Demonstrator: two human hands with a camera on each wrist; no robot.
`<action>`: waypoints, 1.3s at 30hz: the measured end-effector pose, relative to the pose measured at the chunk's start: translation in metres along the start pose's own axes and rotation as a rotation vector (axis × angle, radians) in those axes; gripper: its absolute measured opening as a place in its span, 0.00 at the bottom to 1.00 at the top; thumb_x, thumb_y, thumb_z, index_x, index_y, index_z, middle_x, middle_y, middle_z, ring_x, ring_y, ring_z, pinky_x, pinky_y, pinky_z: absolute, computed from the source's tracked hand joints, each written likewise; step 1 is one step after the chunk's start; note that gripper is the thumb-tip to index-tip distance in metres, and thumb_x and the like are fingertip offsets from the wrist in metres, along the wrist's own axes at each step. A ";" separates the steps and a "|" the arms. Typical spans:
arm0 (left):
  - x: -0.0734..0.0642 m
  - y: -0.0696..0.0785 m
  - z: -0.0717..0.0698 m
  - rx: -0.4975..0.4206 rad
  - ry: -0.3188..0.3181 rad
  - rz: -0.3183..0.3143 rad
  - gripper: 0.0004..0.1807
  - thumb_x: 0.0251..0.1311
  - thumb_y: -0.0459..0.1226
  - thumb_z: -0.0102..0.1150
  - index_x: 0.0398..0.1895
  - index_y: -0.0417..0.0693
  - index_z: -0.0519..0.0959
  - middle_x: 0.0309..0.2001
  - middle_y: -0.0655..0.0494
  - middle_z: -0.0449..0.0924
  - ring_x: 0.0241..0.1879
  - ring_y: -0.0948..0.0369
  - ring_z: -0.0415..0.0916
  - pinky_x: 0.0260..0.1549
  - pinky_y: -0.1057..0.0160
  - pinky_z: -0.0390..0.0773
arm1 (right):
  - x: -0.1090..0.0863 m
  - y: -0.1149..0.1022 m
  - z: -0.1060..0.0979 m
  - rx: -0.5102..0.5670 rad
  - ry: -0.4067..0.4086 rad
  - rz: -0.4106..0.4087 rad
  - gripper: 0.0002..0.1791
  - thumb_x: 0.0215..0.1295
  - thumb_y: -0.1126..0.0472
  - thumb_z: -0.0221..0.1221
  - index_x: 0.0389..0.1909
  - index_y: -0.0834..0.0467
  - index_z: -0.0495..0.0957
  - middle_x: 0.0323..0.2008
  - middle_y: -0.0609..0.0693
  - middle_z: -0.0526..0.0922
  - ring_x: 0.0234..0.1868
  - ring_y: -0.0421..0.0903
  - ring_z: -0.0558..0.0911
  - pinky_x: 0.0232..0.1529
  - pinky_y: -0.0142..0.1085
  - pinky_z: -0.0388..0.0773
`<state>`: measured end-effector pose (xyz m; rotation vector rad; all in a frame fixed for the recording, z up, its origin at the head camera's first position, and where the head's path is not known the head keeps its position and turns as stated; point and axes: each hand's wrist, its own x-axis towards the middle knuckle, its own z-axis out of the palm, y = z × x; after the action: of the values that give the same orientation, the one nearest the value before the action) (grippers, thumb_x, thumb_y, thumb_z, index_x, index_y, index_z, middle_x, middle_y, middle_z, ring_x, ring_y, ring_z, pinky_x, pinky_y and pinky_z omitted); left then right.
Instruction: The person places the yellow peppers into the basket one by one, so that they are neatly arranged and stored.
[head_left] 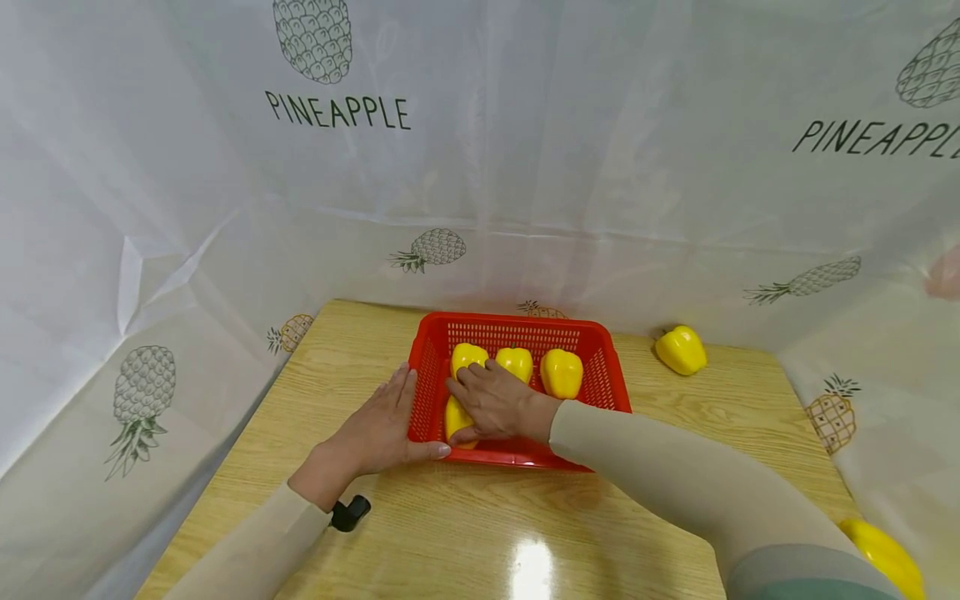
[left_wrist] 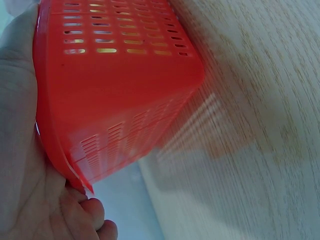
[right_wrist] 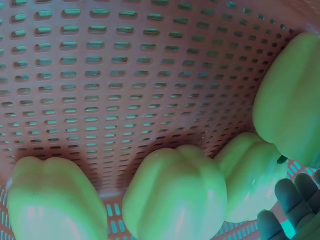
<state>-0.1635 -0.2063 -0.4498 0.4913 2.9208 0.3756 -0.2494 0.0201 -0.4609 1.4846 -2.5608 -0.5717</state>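
A red plastic basket [head_left: 517, 457] with slotted walls stands on the table. My left hand [head_left: 378, 425] rests on its near left corner, fingers straight along the left rim and thumb on the front rim. The left wrist view shows this hand [left_wrist: 25, 150] against the basket's rim [left_wrist: 47, 100]. Inside the basket, my right hand [head_left: 495, 404] grips a yellow bell pepper [head_left: 456, 418] near the left wall, covering part of it. In the right wrist view, fingertips [right_wrist: 287, 195] appear below that pepper [right_wrist: 292, 105]. Behind it sit three more yellow peppers, including the rightmost one [head_left: 562, 373].
One yellow bell pepper [head_left: 681, 350] lies on the wooden table [head_left: 435, 525] right of the basket. Another yellow pepper [head_left: 885, 557] shows at the lower right, partly behind my sleeve. A white sheet with pineapple prints [head_left: 525, 183] hangs around the table. A black device [head_left: 350, 512] sits under my left wrist.
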 end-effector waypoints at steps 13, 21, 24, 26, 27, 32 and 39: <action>0.000 0.003 -0.001 -0.014 -0.007 -0.004 0.73 0.56 0.79 0.55 0.83 0.29 0.45 0.85 0.32 0.40 0.84 0.39 0.44 0.81 0.40 0.53 | -0.010 0.012 -0.006 0.023 0.046 0.041 0.51 0.67 0.15 0.40 0.71 0.53 0.67 0.58 0.50 0.78 0.54 0.50 0.79 0.57 0.43 0.79; -0.001 0.003 -0.001 -0.034 -0.009 0.001 0.73 0.57 0.78 0.56 0.83 0.29 0.44 0.85 0.32 0.38 0.85 0.39 0.41 0.81 0.39 0.52 | -0.028 0.027 -0.017 0.072 0.052 0.090 0.49 0.70 0.19 0.46 0.72 0.55 0.67 0.59 0.52 0.77 0.56 0.51 0.78 0.57 0.45 0.77; -0.002 0.003 -0.001 -0.032 -0.010 -0.006 0.74 0.56 0.78 0.56 0.83 0.29 0.44 0.85 0.32 0.38 0.84 0.39 0.42 0.81 0.39 0.53 | -0.037 0.036 -0.019 0.081 0.052 0.113 0.49 0.71 0.21 0.48 0.75 0.57 0.65 0.61 0.54 0.76 0.58 0.53 0.77 0.60 0.46 0.77; -0.002 0.003 -0.001 -0.030 -0.011 -0.009 0.74 0.56 0.79 0.56 0.83 0.29 0.44 0.85 0.32 0.38 0.84 0.39 0.42 0.81 0.39 0.53 | -0.044 0.042 -0.019 0.086 0.056 0.133 0.50 0.71 0.22 0.49 0.76 0.58 0.64 0.63 0.55 0.76 0.60 0.54 0.77 0.62 0.48 0.77; -0.002 0.003 -0.002 -0.029 -0.012 -0.011 0.74 0.56 0.79 0.56 0.83 0.29 0.44 0.85 0.32 0.38 0.84 0.38 0.42 0.81 0.39 0.53 | -0.048 0.045 -0.019 0.089 0.061 0.145 0.50 0.72 0.23 0.49 0.77 0.58 0.63 0.64 0.55 0.76 0.62 0.54 0.77 0.64 0.49 0.77; -0.002 0.003 -0.001 -0.031 -0.013 -0.013 0.74 0.56 0.78 0.56 0.84 0.30 0.43 0.85 0.32 0.38 0.84 0.38 0.42 0.81 0.39 0.52 | -0.070 0.060 -0.020 0.111 0.124 0.193 0.48 0.73 0.26 0.52 0.76 0.59 0.65 0.66 0.56 0.76 0.65 0.56 0.77 0.65 0.53 0.77; -0.002 0.003 0.000 -0.035 -0.012 -0.011 0.74 0.56 0.79 0.56 0.84 0.30 0.42 0.85 0.33 0.36 0.85 0.39 0.40 0.81 0.39 0.51 | -0.113 0.083 -0.023 0.095 0.242 0.243 0.46 0.70 0.30 0.60 0.71 0.65 0.69 0.60 0.60 0.79 0.60 0.59 0.78 0.59 0.52 0.77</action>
<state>-0.1610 -0.2037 -0.4486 0.4712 2.8988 0.4209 -0.2522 0.1479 -0.3995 1.1598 -2.5518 -0.2266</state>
